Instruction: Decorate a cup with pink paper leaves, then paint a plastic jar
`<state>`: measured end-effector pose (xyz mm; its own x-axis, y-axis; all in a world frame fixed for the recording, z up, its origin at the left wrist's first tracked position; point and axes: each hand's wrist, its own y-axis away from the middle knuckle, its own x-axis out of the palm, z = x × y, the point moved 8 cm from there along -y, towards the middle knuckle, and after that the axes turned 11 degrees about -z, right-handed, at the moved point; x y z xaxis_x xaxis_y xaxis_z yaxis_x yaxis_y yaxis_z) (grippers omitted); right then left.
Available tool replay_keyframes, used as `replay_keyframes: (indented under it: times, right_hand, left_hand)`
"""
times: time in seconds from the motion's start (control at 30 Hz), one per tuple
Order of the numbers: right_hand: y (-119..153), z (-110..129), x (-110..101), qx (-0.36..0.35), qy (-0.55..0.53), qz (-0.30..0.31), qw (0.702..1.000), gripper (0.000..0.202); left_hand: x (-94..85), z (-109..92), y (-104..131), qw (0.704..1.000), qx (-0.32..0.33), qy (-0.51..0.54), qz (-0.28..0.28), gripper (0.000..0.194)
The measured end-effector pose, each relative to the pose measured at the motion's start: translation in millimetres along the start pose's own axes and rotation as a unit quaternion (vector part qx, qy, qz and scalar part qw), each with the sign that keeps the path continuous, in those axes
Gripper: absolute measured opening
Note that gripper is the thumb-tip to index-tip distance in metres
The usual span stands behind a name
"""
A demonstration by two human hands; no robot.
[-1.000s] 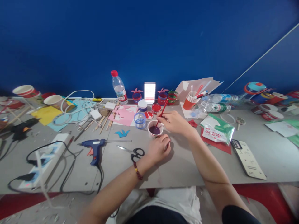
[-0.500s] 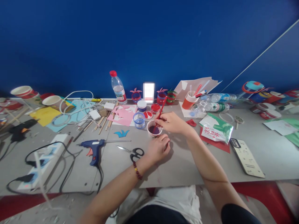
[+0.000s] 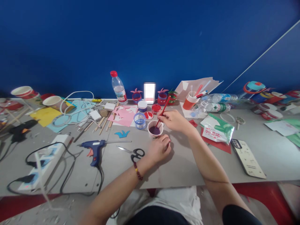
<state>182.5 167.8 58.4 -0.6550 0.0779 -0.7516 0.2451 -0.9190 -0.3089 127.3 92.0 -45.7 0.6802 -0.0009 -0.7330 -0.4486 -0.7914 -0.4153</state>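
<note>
A paper cup (image 3: 155,132) with dark purple liquid inside stands near the middle of the table. My right hand (image 3: 172,120) pinches a red brush (image 3: 165,107), its lower end dipped in the cup. My left hand (image 3: 160,148) rests on the table against the near side of the cup, fingers curled; what they hold, if anything, is hidden. Behind the cup are a clear jar (image 3: 140,121), a red paint pot (image 3: 156,108) and a red-smeared lid (image 3: 148,115).
Scissors (image 3: 136,154) lie beside my left wrist, with a blue glue gun (image 3: 95,150) and power strip (image 3: 44,162) farther left. A phone (image 3: 248,159) lies at the right. A water bottle (image 3: 119,89) stands at the back.
My right hand has shifted slightly up and away from me, and the brush with it. The brush now sits nearer the cup's far side. My left hand has stayed in place.
</note>
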Motion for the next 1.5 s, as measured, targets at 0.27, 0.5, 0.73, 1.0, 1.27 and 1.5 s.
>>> replay_keyframes:
  times: [0.27, 0.5, 0.73, 1.0, 1.27, 1.5]
  right_hand:
    - [9, 19, 16, -0.081, 0.046, 0.068, 0.993, 0.031]
    - [6, 11, 9, -0.014, -0.01, 0.048, 0.999, 0.037]
    - [5, 10, 13, 0.002, 0.026, 0.056, 0.998, 0.032]
    - [7, 21, 7, -0.082, 0.087, 0.031, 0.992, 0.032]
    - [15, 26, 22, -0.139, 0.113, 0.077, 0.981, 0.026]
    - [14, 31, 11, -0.106, 0.032, 0.069, 0.991, 0.027]
  left_hand:
    - [0.8, 1, 0, 1.0, 0.002, -0.007, 0.001, 0.014]
    - [1.4, 0, 1, 1.0, 0.008, -0.008, -0.006, 0.014]
    - [0.8, 1, 1, 1.0, 0.009, -0.006, -0.011, 0.014]
    - [1.3, 1, 1, 1.0, 0.011, -0.004, -0.013, 0.014]
    - [3.3, 3, 1, 1.0, 0.008, -0.029, -0.008, 0.015]
    - [2.5, 2, 1, 1.0, 0.01, -0.021, -0.018, 0.014]
